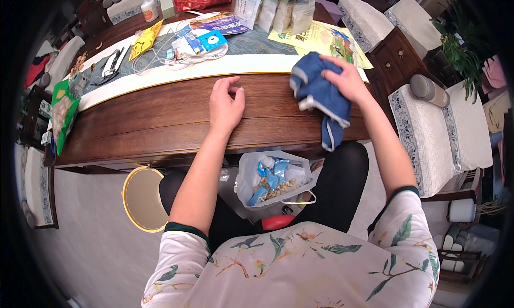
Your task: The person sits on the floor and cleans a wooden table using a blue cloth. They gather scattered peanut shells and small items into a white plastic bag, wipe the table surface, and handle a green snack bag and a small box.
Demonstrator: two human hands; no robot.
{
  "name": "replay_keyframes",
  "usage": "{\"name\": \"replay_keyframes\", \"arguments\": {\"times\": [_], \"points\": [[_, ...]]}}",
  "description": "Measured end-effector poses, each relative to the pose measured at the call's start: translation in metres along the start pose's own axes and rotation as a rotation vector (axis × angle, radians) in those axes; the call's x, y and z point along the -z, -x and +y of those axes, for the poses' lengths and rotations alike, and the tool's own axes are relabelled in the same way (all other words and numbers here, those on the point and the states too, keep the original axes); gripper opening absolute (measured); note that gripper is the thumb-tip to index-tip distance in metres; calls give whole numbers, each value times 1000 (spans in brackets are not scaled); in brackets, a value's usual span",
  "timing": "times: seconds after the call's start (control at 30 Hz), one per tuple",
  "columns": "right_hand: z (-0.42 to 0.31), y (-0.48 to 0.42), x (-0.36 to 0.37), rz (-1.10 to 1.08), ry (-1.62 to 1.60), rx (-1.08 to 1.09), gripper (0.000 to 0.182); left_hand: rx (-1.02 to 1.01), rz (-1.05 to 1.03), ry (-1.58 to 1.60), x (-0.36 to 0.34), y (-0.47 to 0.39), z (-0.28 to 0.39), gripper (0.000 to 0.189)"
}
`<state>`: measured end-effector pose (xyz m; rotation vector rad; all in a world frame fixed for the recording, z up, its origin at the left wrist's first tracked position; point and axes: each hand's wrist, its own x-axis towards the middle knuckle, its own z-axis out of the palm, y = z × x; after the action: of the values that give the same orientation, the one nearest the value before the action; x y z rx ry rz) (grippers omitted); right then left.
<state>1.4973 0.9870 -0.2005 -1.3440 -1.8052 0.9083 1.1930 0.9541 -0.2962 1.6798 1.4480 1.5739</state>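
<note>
My right hand (pixel 343 77) grips a crumpled blue cloth (pixel 321 87) with pale edging at the right part of the dark wooden table (pixel 172 107). Part of the cloth hangs over the table's front edge near my knee. My left hand (pixel 228 103) rests on the bare wood left of the cloth, fingers loosely curled and apart, holding nothing. Behind the cloth a yellow printed sheet or flat bag (pixel 321 41) lies on the table runner (pixel 257 63).
A white bag (pixel 245 179) holding blue wrappers and shells stands between my legs. A round bin (pixel 144 199) is at lower left. On the table are upright pouches (pixel 301 10), a white cable (pixel 150 63), a yellow packet (pixel 145 41) and a green bag (pixel 64 111). Cushioned seats (pixel 425 135) flank the right.
</note>
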Motion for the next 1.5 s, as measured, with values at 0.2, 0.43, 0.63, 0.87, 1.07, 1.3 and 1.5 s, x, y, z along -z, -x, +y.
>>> {"name": "replay_keyframes", "arguments": {"times": [0.2, 0.43, 0.63, 0.87, 1.07, 1.3, 1.5], "points": [[27, 1, -44, 153, 795, -15, 41, 16, 45, 20, -3, -1, 4, 22], [-36, 13, -91, -273, 248, 443, 42, 73, 77, 100, 20, 1, 18, 23], [-38, -108, -105, 47, 365, -32, 46, 110, 275, 106, 57, -20, 7, 25], [-40, -62, -163, -250, 629, 536, 37, 216, 333, 213, 72, -28, -5, 27], [-75, 54, -126, -703, 555, 636, 37, 231, 308, 236, 68, -28, -3, 26], [-52, 61, -63, -320, 256, 357, 41, 232, 242, 169, 68, -19, 1, 25], [30, -9, -28, 201, 680, -231, 50, 221, 222, 190, 56, -21, -2, 24]]}}
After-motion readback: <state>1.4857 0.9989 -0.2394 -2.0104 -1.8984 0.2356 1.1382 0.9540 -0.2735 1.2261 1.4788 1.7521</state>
